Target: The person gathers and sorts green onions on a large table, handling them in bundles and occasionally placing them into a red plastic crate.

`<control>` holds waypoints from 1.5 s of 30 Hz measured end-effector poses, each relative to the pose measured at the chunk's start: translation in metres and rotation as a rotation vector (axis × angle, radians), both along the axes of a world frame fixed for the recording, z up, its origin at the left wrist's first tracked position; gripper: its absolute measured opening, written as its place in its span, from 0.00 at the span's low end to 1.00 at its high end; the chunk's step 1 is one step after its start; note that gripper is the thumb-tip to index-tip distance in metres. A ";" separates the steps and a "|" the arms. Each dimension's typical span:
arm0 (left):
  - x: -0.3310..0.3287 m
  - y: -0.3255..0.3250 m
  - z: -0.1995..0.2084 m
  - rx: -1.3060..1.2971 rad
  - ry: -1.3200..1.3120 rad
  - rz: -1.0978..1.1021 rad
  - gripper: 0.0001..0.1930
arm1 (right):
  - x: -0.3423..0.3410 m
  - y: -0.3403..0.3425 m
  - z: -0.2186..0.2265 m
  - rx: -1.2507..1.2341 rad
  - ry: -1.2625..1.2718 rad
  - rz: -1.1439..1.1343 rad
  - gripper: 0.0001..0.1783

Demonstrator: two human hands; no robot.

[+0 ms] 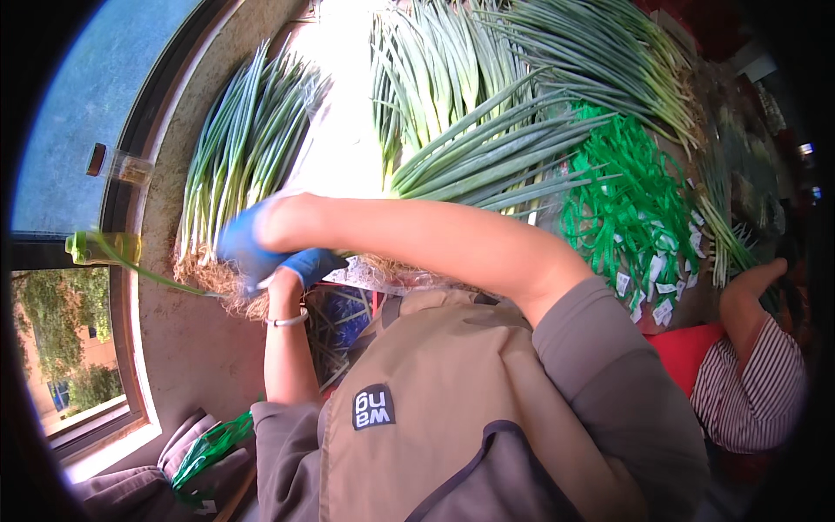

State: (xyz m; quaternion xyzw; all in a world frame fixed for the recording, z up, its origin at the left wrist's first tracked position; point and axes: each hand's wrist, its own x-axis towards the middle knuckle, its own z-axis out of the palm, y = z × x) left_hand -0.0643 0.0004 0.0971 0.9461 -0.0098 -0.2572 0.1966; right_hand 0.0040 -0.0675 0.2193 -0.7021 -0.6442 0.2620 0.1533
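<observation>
My right arm reaches across to the left, and its blue-gloved hand [245,242] is smeared by motion at the root ends of a spring onion pile [239,143]. Close beside it is my left hand [311,264], also in a blue glove, with a bracelet on the wrist. Its fingers are mostly hidden behind the right hand. Tangled brown roots [248,304] show just below both hands. A single green stalk [156,277] sticks out leftward from near the roots, toward the window; whether a hand holds it cannot be made out.
More spring onions [444,78] lie across the table, with another pile [609,61] at the far right. Green ribbon ties with white tags [626,200] form a heap. A yellow-green bottle [104,248] stands by the window. A co-worker's arm [748,296] is at right.
</observation>
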 end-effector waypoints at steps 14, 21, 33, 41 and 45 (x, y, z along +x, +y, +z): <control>-0.028 0.082 -0.033 -0.127 0.188 -0.053 0.21 | 0.030 -0.177 -0.149 0.245 -0.446 -0.700 0.25; -0.038 0.103 -0.010 -0.004 0.296 -0.027 0.18 | 0.089 -0.274 -0.149 0.374 -0.226 -0.857 0.15; -0.035 0.101 -0.012 0.134 0.393 0.051 0.18 | 0.236 -0.349 -0.145 -0.209 -0.688 -0.718 0.10; -0.038 0.097 -0.018 0.000 0.434 0.160 0.16 | 0.264 -0.349 -0.134 0.135 0.725 -1.239 0.15; -0.019 0.095 -0.032 -0.103 0.373 0.275 0.15 | 0.281 -0.358 -0.165 0.502 1.084 -1.467 0.12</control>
